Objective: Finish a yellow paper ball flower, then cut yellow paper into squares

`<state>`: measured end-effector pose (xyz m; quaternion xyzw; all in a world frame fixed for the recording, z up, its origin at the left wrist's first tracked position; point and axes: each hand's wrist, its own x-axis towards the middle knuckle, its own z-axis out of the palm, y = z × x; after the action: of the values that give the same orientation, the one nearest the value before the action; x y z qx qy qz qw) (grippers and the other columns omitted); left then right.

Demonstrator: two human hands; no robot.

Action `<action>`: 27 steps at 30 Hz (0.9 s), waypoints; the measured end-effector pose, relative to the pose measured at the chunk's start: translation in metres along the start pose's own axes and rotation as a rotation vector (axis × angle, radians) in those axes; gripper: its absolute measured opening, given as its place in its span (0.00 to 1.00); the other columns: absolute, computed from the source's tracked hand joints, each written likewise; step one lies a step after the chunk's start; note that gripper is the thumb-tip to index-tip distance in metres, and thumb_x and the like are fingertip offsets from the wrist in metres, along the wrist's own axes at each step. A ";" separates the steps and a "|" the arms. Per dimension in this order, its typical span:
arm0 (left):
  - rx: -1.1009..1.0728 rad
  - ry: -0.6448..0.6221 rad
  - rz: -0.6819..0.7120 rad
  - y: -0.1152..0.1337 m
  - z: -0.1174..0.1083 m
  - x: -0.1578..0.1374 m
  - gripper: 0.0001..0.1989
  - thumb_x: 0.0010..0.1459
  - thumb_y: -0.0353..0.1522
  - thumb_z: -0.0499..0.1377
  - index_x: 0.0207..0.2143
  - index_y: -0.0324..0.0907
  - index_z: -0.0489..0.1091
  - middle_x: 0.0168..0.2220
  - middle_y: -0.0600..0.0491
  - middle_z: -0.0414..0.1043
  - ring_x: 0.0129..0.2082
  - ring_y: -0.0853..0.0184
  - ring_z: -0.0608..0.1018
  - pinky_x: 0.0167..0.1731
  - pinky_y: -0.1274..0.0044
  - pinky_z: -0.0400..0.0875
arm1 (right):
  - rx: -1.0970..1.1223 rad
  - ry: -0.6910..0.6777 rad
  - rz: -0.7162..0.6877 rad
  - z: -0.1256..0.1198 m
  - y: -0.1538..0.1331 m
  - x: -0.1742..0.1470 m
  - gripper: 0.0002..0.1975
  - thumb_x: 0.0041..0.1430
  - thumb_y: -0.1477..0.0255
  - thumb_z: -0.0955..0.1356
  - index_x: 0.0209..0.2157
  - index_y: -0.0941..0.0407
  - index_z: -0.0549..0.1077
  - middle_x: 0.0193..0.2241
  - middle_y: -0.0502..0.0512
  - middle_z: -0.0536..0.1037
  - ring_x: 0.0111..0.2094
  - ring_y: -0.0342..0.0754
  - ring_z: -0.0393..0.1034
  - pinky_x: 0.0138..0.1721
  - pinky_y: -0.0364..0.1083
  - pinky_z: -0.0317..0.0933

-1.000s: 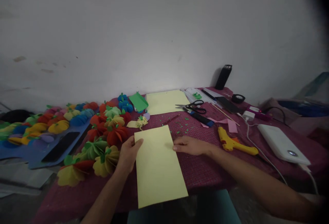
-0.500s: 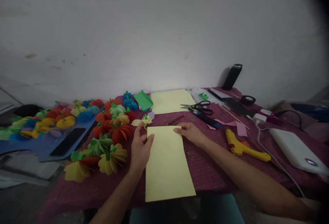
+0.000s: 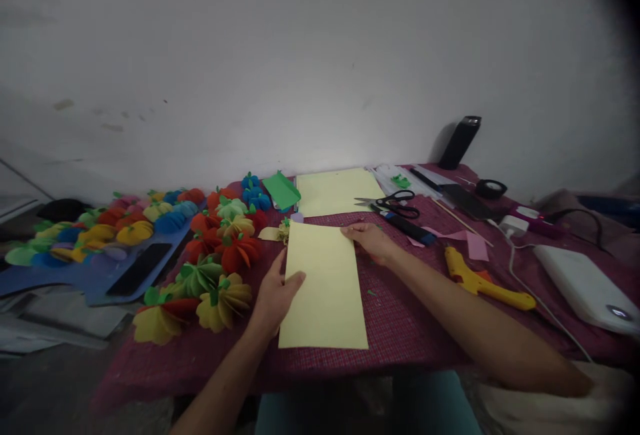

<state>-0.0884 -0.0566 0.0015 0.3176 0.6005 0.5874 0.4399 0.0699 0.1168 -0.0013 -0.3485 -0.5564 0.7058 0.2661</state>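
Note:
A pale yellow sheet of paper [image 3: 325, 288] lies in front of me near the table's front edge. My left hand [image 3: 276, 292] grips its left edge, thumb on top and fingers underneath. At the far right corner my right hand [image 3: 367, 240] pinches the sheet between thumb and fingers. Just beyond the sheet's far left corner sits a small yellow paper piece with a green top [image 3: 284, 230]. To the left of my left hand stand several paper pumpkins [image 3: 224, 303] in yellow, green, orange and red.
Scissors [image 3: 395, 204], a dark cutter [image 3: 407, 227] and a yellow glue gun [image 3: 483, 280] lie to the right. Another yellow sheet [image 3: 335, 192] is at the back. A white power bank [image 3: 580, 282] and black bottle [image 3: 460, 143] are farther right. More pumpkins fill a blue board [image 3: 173, 258].
The sheet has moved away from me, its near edge now lying over the table. My left hand has slid to a lower place on its left edge and closed on it.

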 end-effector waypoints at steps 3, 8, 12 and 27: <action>-0.040 0.011 0.027 -0.005 -0.003 -0.003 0.33 0.46 0.32 0.63 0.55 0.45 0.57 0.33 0.52 0.76 0.23 0.67 0.76 0.24 0.75 0.72 | 0.028 -0.018 0.041 0.004 -0.001 0.003 0.12 0.50 0.64 0.68 0.30 0.59 0.72 0.30 0.55 0.78 0.29 0.42 0.70 0.33 0.42 0.64; -0.185 0.117 0.066 0.000 0.001 -0.001 0.30 0.47 0.30 0.60 0.54 0.43 0.57 0.35 0.50 0.76 0.25 0.67 0.77 0.27 0.75 0.72 | 0.011 -0.215 0.260 0.010 0.014 -0.032 0.16 0.47 0.64 0.70 0.35 0.62 0.73 0.34 0.61 0.77 0.32 0.45 0.72 0.36 0.44 0.65; -0.213 0.146 0.039 0.002 0.005 0.002 0.28 0.47 0.29 0.61 0.52 0.40 0.60 0.33 0.50 0.76 0.24 0.67 0.77 0.26 0.76 0.72 | -0.048 -0.327 0.361 0.003 0.026 -0.067 0.17 0.47 0.64 0.70 0.35 0.62 0.73 0.34 0.60 0.78 0.30 0.44 0.72 0.31 0.42 0.66; -0.226 0.123 -0.034 -0.013 0.011 -0.034 0.32 0.46 0.32 0.63 0.53 0.42 0.57 0.36 0.48 0.75 0.25 0.67 0.77 0.25 0.77 0.71 | -0.103 -0.379 0.435 -0.005 0.025 -0.124 0.17 0.48 0.61 0.68 0.31 0.62 0.72 0.28 0.60 0.78 0.26 0.43 0.73 0.21 0.36 0.62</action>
<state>-0.0625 -0.0838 -0.0056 0.2193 0.5616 0.6620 0.4452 0.1504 0.0193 -0.0020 -0.3346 -0.5434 0.7697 -0.0182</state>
